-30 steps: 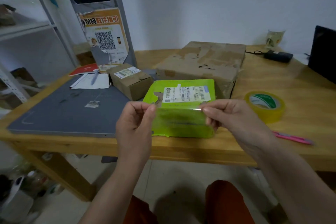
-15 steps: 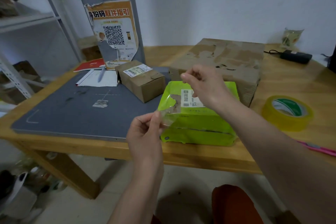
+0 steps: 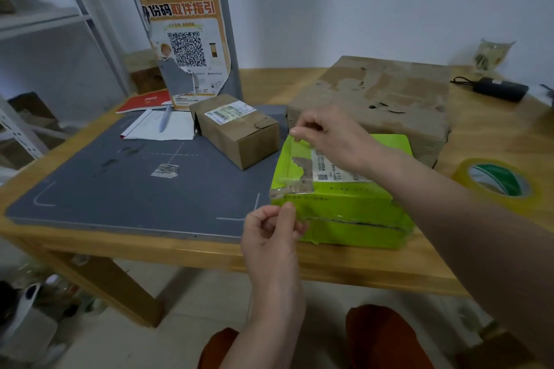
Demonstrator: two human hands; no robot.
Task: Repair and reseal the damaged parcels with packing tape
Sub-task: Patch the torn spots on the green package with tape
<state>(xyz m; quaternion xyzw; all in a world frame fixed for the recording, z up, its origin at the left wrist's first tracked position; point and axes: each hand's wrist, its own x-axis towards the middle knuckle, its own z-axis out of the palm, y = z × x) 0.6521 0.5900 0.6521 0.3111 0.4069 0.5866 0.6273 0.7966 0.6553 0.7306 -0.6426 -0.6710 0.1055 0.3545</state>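
- Clear tape strip [image 3: 292,172] — a second ago held crosswise before you, now turned lengthwise over the torn left end of the green parcel [image 3: 344,207] on the counter [image 3: 299,81].
- Your left hand [image 3: 271,232] pinches its near end, right hand [image 3: 326,136] the far end — press-down probably next.

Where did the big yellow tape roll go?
The tape roll lies flat on the wooden table at the right of the head view, right of the green parcel and in front of the big cardboard box.
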